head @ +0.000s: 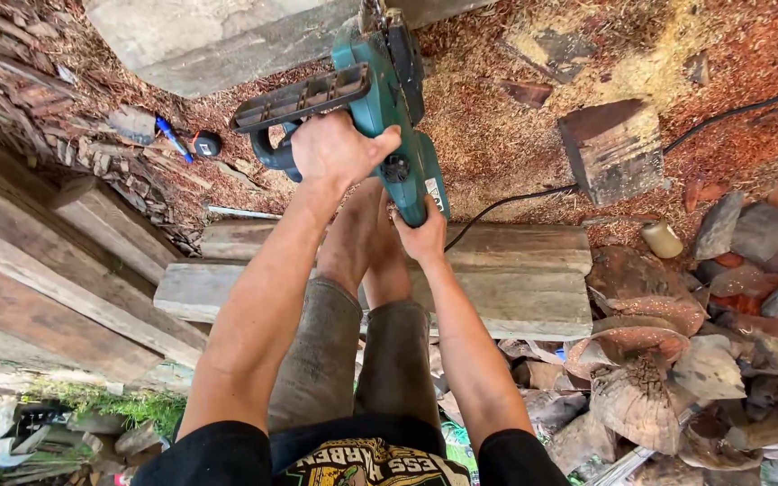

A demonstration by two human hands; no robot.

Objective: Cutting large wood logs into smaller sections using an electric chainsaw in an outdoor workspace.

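A teal and black electric chainsaw (380, 99) points away from me over the sawdust-covered ground. My left hand (339, 148) grips its front handle from above. My right hand (422, 236) holds the rear grip at the saw's near end. The saw's bar runs out of view at the top, near a grey wooden slab (218, 40). My legs stand on a stack of grey planks (515, 279) below the saw. A black power cord (533, 193) trails from the saw to the right.
A cut wood block (614, 148) lies to the right on the sawdust. Chopped log pieces (668, 360) pile up at the lower right. Long weathered planks (56, 270) lie at the left. A blue pen (173, 139) and a small black round thing (206, 142) rest near the bark pile.
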